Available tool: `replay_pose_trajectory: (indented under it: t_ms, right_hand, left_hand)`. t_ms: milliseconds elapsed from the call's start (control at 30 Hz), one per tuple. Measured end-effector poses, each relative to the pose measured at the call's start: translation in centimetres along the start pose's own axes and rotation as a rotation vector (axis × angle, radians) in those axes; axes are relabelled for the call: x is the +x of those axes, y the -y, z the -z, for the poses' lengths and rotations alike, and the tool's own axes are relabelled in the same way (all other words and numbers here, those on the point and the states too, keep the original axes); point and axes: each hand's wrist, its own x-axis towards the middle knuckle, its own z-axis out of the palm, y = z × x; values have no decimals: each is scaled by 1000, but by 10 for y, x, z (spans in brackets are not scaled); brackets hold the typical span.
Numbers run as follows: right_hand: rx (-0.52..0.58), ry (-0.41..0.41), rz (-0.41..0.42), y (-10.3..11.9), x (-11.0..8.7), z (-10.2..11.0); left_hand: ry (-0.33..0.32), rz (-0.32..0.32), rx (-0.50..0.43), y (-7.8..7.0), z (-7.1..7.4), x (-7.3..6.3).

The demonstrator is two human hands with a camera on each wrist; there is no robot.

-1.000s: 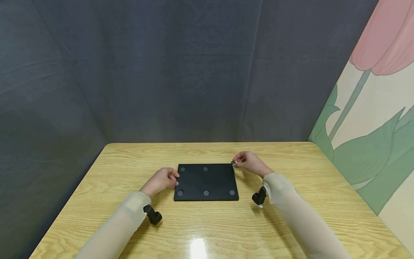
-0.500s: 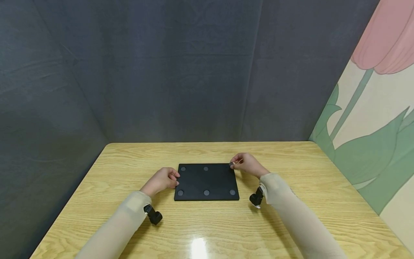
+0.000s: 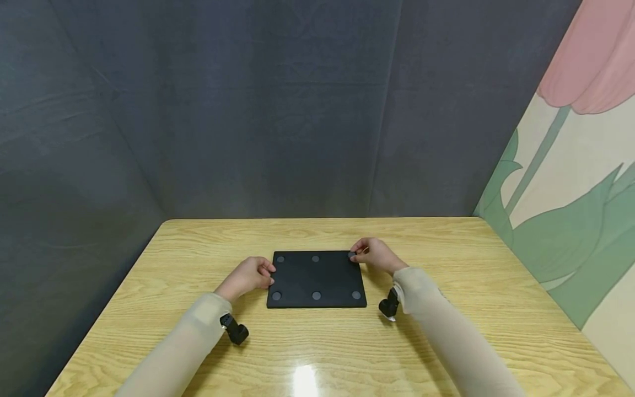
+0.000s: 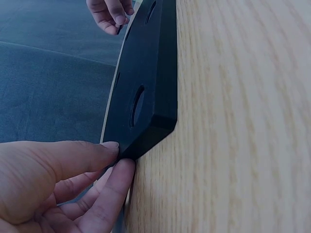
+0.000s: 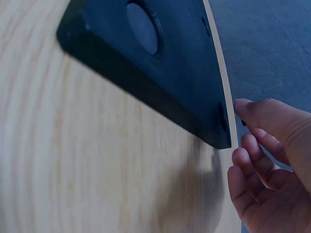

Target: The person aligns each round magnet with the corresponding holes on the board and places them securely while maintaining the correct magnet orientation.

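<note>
A black rectangular board point(image 3: 317, 278) lies flat on the wooden table, with round spots along its near and far sides. Grey discs show in several of them, such as the near middle disc point(image 3: 316, 296). At the board's left edge, my left hand point(image 3: 249, 274) pinches the rim between thumb point(image 4: 109, 145) and forefinger. My right hand point(image 3: 377, 255) holds a small dark disc point(image 3: 351, 255) between thumb and fingertips, over the far right corner. In the right wrist view only a sliver of that disc point(image 5: 244, 123) shows beneath the thumb; the fingers below are loosely curled.
The wooden table point(image 3: 317, 342) extends around the board on all sides. Behind it hangs a dark blue-grey curtain point(image 3: 278, 110), and a wall with a painted tulip point(image 3: 585, 60) stands at the right. Each wrist wears a small black camera.
My right hand has moved slightly left and toward me, bringing the disc from beside the far right corner to over it. The left hand and the board have stayed put.
</note>
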Motion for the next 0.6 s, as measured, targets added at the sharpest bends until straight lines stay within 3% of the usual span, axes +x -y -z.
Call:
replay_pose_trajectory:
  t_ms: [600]
  right_hand:
    - [26,29,-30,-5,6,-5]
  left_hand:
    - [8,3,-4,-3,0,1]
